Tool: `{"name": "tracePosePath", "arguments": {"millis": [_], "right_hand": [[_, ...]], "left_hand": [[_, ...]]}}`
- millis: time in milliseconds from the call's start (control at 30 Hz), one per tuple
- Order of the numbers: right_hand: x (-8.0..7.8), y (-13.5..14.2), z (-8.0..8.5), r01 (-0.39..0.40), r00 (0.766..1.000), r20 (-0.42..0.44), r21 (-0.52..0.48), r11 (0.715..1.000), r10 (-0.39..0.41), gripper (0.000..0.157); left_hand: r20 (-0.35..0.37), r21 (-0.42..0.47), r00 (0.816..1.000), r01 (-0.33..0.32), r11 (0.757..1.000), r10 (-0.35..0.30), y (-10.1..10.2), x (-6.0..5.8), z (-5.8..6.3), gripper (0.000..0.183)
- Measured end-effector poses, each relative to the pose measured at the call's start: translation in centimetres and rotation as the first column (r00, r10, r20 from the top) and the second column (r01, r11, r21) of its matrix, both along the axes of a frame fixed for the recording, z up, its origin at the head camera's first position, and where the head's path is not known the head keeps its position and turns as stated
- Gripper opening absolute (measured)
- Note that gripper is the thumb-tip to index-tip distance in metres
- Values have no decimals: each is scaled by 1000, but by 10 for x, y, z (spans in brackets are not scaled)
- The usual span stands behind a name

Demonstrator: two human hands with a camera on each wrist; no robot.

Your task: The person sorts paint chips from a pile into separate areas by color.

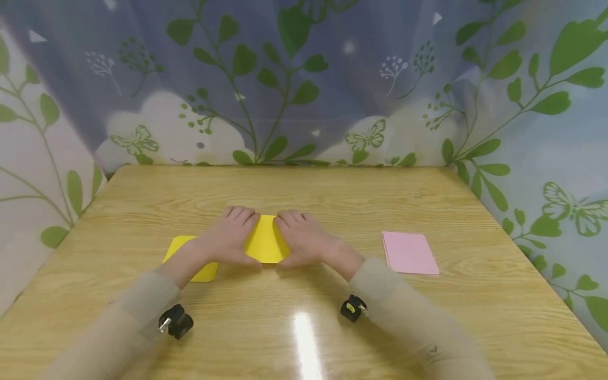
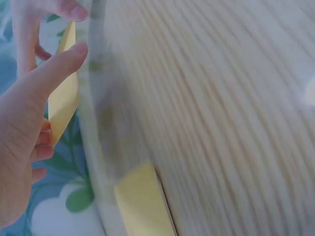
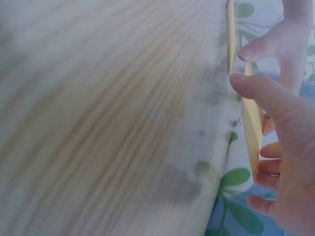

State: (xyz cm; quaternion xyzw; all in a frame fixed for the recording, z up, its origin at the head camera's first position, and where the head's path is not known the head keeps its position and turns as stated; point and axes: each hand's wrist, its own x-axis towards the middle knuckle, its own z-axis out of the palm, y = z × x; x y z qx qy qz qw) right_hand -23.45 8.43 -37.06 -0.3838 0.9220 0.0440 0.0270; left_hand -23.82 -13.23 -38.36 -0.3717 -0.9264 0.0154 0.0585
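Observation:
A yellow sheet of paper is held a little above the wooden table, in front of me. My left hand grips its left side and my right hand grips its right side, with both thumbs near the close edge. In the left wrist view the sheet lies between thumb and fingers, apart from the tabletop. The right wrist view shows fingertips against the sheet's far edge. Beneath my left wrist is a stack of yellow paper, partly hidden by the forearm.
A small stack of pink paper lies on the table to the right of my right hand. The wooden table ends at the back against a leaf-patterned curtain. Black wrist-worn devices hang below both sleeves.

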Motion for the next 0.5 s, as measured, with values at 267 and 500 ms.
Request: {"name": "tracePosePath", "arguments": {"millis": [267, 500], "right_hand": [[0, -45, 1, -18, 1000, 20, 3, 1000, 17, 99], [0, -86, 1, -27, 998, 59, -6, 1000, 27, 96]], "left_hand": [[74, 18, 997, -27, 999, 26, -45, 8, 7, 105], [115, -25, 990, -82, 996, 84, -83, 15, 11, 101]]}}
